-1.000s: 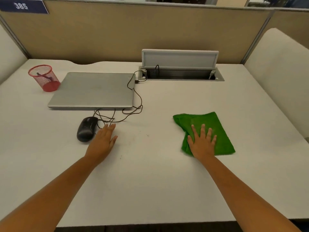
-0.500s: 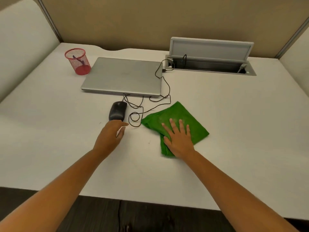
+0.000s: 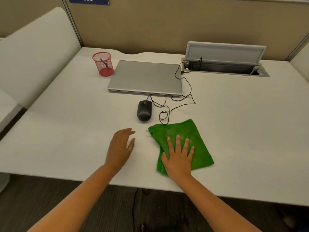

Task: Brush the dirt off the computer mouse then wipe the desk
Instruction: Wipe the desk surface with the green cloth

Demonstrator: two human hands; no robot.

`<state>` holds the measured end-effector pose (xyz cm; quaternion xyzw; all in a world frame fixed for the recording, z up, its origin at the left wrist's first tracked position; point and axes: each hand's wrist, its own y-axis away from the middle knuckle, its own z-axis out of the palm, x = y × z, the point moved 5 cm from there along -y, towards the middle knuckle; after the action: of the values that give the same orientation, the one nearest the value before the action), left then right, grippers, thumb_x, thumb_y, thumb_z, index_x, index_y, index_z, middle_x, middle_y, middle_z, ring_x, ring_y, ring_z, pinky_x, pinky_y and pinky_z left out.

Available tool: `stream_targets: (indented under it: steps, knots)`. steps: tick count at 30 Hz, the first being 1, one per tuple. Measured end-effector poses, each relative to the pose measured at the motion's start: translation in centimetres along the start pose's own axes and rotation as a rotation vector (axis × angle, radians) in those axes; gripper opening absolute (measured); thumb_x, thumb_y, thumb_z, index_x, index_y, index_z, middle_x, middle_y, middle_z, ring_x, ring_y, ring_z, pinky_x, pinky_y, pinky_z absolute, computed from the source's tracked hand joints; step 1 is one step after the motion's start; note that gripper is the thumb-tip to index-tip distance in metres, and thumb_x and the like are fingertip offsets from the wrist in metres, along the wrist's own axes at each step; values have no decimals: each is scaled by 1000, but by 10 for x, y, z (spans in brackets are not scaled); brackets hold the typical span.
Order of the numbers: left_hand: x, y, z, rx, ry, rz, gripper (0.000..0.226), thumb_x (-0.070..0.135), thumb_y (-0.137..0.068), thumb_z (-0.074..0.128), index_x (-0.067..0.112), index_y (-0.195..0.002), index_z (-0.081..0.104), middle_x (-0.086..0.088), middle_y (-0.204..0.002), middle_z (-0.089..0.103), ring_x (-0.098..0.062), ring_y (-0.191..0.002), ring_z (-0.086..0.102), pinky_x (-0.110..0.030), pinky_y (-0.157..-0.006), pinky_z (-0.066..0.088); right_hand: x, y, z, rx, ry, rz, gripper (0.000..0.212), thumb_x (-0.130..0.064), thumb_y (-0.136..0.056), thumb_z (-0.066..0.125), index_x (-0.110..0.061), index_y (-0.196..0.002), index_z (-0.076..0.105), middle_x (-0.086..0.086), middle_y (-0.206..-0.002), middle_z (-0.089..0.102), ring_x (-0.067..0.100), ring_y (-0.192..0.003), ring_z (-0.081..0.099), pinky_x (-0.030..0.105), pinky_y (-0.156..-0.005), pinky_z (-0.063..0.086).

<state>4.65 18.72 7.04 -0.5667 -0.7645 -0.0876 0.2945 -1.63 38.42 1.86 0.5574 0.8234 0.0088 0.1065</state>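
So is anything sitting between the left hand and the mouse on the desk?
Nothing visible. Only bare desk lies between the left hand and the mouse. The mouse's cable loops off to the right, and the green cloth lies under the right hand, clear of that path.

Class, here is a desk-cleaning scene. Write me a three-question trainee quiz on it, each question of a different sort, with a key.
1. True or false: the right hand lies flat on the green cloth.
2. The black mouse sits: A) on the closed laptop; B) on the desk in front of the laptop; C) inside the red mesh cup.
3. Fill in: the left hand is open and holds ____.

Key: 1 true; 2 B; 3 nothing.
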Motion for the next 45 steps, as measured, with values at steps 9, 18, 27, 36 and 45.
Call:
stream_targets:
  steps: [9, 18, 27, 36, 45]
  knots:
    - [85, 25, 36, 92, 425, -81, 43, 19, -94, 35, 14, -136, 36, 1, -140, 38, 0, -125, 25, -15, -104, 16, -24, 5, -34, -38, -635, 39, 56, -30, -96, 36, -13, -145, 15, 7, -154, 17, 23, -143, 7, 44, -116, 4]
    - [52, 31, 94, -415, -350, 187, 59, 57, -86, 26, 33, -140, 28, -2, -143, 39, -30, -130, 35, -65, -100, 21, 92, 7, -19, 158, -333, 156, 53, -36, -96, 34, -12, -142, 25, 8, -154, 17, 23, -143, 7, 35, -116, 3]
    - [-38, 9, 42, -417, -475, 222, 60, 65, -89, 10, 39, -142, 11, 1, -147, 30, -28, -134, 27, -64, -98, 22, 89, 8, -14, 177, -185, 157, 66, -51, -89, 21, -14, -145, 21, 6, -155, 13, 21, -144, 5, 35, -117, 1]
    - [-81, -27, 24, -483, -449, 60, 107, 98, -42, 3, 45, -130, -26, 8, -142, -32, -25, -132, -29, -58, -102, -16, 89, 6, -14, 178, -189, 179, 69, -54, -87, 20, -16, -144, 22, 4, -155, 13, 19, -144, 4, 34, -117, 1]
    - [-143, -23, -17, -443, -463, 32, 103, 97, -47, 3, 46, -135, -15, 11, -145, -23, -18, -133, -24, -59, -104, -10, 91, 7, -14, 172, -185, 176, 69, -53, -87, 19, -15, -144, 21, 5, -155, 13, 20, -144, 4, 35, -117, 2]
